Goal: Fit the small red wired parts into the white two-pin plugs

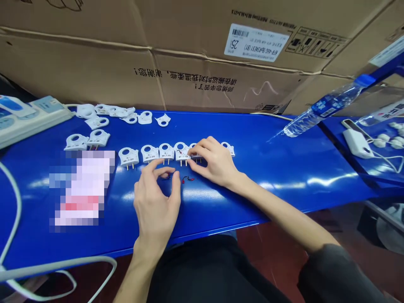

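Observation:
A row of white plug housings (128, 156), each with a round hole and some with metal prongs showing, lies on the blue table. My right hand (214, 162) has its thumb and fingertips at the right edge of one plug housing (181, 152), which bears a small red-and-black part. That hand partly covers the housings behind it. Just left and nearer, my left hand (156, 191) is curved with thumb and forefinger apart. Small dark wires with red ends (188, 179) lie between the hands. A dark bit shows near the left fingertips, too small to make out.
More white housings (118, 111) are scattered at the back left, near a power strip (34, 118). A pixelated pinkish item (86, 185) lies left. Large cardboard boxes (189, 54) wall the back. A water bottle (325, 107) leans at right, near a white adapter (358, 141).

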The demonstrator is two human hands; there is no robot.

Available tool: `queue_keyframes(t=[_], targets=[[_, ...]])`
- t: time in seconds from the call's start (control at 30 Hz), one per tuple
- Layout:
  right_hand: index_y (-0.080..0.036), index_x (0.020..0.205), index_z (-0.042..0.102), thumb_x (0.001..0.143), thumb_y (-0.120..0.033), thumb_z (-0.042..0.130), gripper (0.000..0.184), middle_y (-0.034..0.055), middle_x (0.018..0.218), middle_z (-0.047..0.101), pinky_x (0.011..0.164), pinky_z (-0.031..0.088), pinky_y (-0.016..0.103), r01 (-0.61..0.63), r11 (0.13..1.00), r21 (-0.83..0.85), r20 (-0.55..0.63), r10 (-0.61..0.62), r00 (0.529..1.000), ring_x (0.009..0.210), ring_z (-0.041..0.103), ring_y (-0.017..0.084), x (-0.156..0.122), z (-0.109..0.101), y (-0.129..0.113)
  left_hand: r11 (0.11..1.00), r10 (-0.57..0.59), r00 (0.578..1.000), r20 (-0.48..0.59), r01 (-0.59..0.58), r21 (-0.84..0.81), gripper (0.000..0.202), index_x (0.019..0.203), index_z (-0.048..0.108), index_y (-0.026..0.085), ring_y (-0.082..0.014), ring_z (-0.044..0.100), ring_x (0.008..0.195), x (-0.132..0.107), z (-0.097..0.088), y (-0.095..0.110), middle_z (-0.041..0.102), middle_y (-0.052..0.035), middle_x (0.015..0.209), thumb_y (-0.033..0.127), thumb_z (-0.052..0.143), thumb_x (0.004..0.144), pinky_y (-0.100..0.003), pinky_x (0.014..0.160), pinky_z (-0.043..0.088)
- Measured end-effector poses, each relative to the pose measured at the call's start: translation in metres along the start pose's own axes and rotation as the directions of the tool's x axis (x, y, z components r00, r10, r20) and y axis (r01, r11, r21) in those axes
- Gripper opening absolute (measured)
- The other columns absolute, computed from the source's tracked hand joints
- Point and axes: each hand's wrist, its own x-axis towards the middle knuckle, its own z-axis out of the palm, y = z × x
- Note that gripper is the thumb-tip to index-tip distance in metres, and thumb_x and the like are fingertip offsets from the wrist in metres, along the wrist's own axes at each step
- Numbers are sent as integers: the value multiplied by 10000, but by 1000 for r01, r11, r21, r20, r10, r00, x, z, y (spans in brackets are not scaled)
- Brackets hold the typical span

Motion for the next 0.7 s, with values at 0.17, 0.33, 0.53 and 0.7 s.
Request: queue_keyframes(t=[0.17,0.33,0.53,0.7], targets=[[-186,1043,713,1029,-327,607,177,85,1071,726,824,468,392,-2,999,-48,58,5,998,966,559,247,6,7,2,1000,11,1000,-12,-11,-1,372,1351,525,220,-262,694,1001,4,-4,-9,741,-81,1093,279,584,988,-446,959,499],[-182,1035,716,1021,-314,613,168,97,1096,704,803,453,385,-17,996,-87,86,25,996,967,547,250,7,8,1,993,94,996,-4,-93,78,308,1282,589,200,-300,636,1052,9,-9,-23,700,-121,1103,310,556,996,-465,959,500],[-181,1038,709,1027,-313,601,171,104,1088,693,810,446,381,-29,992,-121,74,38,997,981,550,262,9,11,2,967,157,983,91,-171,189,344,1296,633,194,-345,604,1099,19,-9,-22,689,-137,1135,348,511,1014,-492,954,492],[-171,1121,693,1021,-297,598,187,118,1122,690,829,458,397,-41,994,-100,48,46,998,1005,551,270,9,11,-2,913,197,967,163,-242,328,357,1290,690,227,-356,587,1087,34,-12,-26,666,-140,1144,351,489,1022,-486,926,482]])
